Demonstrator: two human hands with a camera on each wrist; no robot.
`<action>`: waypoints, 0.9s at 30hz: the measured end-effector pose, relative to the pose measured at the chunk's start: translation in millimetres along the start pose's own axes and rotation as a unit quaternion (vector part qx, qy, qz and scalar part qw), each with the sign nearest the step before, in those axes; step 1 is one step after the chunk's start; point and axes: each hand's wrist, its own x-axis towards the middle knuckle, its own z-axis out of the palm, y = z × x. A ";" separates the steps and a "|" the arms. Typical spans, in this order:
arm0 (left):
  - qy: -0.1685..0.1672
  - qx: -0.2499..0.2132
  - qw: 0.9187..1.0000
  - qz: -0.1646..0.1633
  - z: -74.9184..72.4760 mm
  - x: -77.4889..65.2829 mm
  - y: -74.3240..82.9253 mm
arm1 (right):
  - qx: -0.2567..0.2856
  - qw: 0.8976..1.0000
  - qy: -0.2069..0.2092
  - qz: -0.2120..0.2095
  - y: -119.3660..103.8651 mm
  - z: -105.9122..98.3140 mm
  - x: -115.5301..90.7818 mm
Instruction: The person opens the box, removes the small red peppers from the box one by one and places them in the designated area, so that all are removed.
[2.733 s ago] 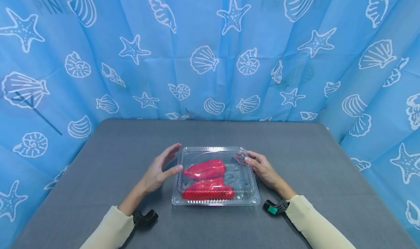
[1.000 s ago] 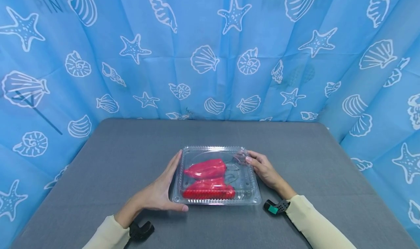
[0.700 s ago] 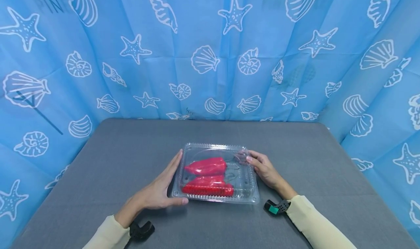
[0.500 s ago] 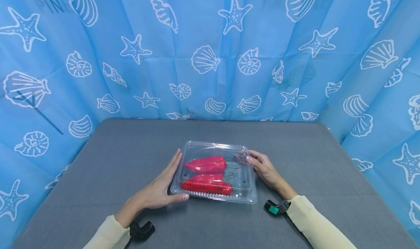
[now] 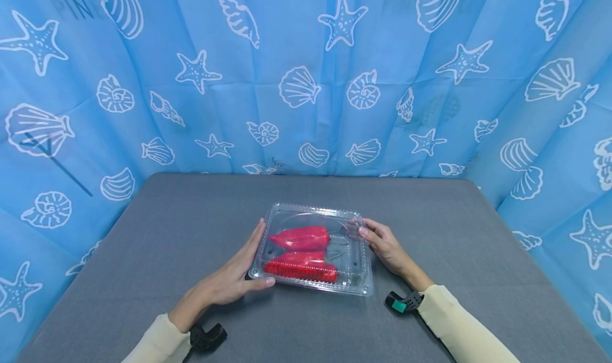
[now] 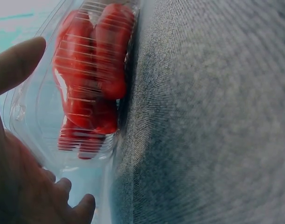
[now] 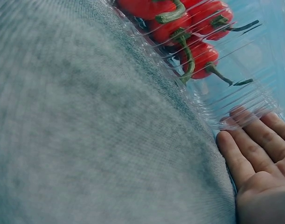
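A clear plastic clamshell container (image 5: 287,219) with several red peppers (image 5: 301,239) inside lies on the grey table, lid down, turned slightly clockwise. My left hand (image 5: 229,278) spans its left side, fingers straight along that side and thumb at the front-left corner. In the left wrist view, the thumb (image 6: 18,65) stands beside the plastic wall and the other fingers are bent near its end. My right hand (image 5: 384,246) is at the far-right corner, thumb near the rim. The right wrist view shows its fingers (image 7: 259,149) extended, fingertips against the ribbed edge near the green stems (image 7: 189,60).
The grey table (image 5: 406,203) surrounds the container on all sides. Behind it and at both sides hangs a blue curtain (image 5: 306,124) with white shells and starfish. Black wrist devices (image 5: 207,336) sit below both hands.
My left thumb has moved from above the left rim to the front-left corner, then a little away from me. The container has turned slightly clockwise, its left end shifting away. My right hand has barely moved.
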 end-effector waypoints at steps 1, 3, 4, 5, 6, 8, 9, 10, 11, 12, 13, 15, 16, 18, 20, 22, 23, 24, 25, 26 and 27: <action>-0.001 -0.001 1.000 -0.001 0.3 0.1 -0.5 | -0.001 1.000 0.000 -0.001 0.3 0.0 -0.1; -0.002 -0.001 1.000 -0.003 0.7 0.3 -1.2 | -0.002 1.000 0.001 -0.001 0.7 0.2 -0.3; -0.003 -0.003 1.000 -0.004 0.8 0.5 -1.6 | -0.003 1.000 0.003 -0.001 0.8 0.3 -0.3; -0.003 -0.003 1.000 -0.002 0.8 0.7 -2.0 | -0.003 1.000 0.003 -0.001 0.7 0.4 -0.2; -0.002 -0.004 1.000 -0.001 0.7 0.9 -2.1 | -0.003 1.000 0.004 -0.001 0.6 0.5 -0.2; 0.000 -0.003 1.000 0.006 0.6 1.1 -2.5 | -0.004 1.000 0.005 0.000 0.3 0.9 0.2; 0.000 -0.003 1.000 0.008 0.4 1.2 -2.4 | -0.005 1.000 0.004 -0.003 0.2 1.1 0.5; 0.002 -0.004 1.000 0.011 0.3 1.4 -2.4 | -0.006 1.000 0.005 -0.003 0.1 1.4 0.7; 0.004 -0.004 1.000 0.015 0.2 1.6 -2.3 | -0.006 1.000 0.005 -0.005 -0.1 1.7 1.0; 0.007 -0.007 1.000 0.017 0.0 1.9 -1.9 | -0.005 1.000 0.004 -0.009 -0.1 2.0 1.2; 0.010 -0.010 1.000 0.019 -0.1 2.2 -1.7 | -0.004 1.000 0.005 -0.011 -0.2 2.3 1.3; 0.020 -0.020 0.999 0.022 -0.4 3.2 -1.2 | 0.000 1.000 0.006 -0.017 -0.4 3.1 1.3; 0.025 -0.025 0.999 0.024 -0.5 3.6 -1.0 | 0.002 1.000 0.007 -0.019 -0.7 3.6 1.2; 0.037 -0.031 0.998 0.027 -0.4 4.2 -0.8 | 0.011 1.000 0.007 -0.024 -1.3 4.5 1.2; 0.046 -0.030 0.998 0.030 -0.2 4.7 -1.2 | 0.014 1.000 0.008 -0.026 -1.8 5.1 1.3; 0.054 -0.026 0.998 0.033 0.3 5.0 -1.8 | 0.017 1.000 0.009 -0.025 -2.0 5.3 1.5; 0.057 -0.022 0.997 0.037 0.6 5.1 -2.2 | 0.016 1.000 0.010 -0.024 -2.1 5.4 1.7; 0.058 -0.019 0.997 0.038 1.0 5.1 -2.4 | 0.015 1.000 0.011 -0.022 -2.1 5.4 1.8; 0.060 -0.018 0.997 0.040 1.4 5.2 -2.8 | 0.014 1.000 0.011 -0.021 -1.9 5.3 2.0; 0.061 -0.016 0.997 0.044 1.8 5.4 -3.1 | 0.013 1.000 0.010 -0.019 -1.8 5.2 2.1; 0.062 -0.014 0.997 0.046 2.3 5.6 -3.4 | 0.012 1.000 0.010 -0.019 -1.3 4.9 2.1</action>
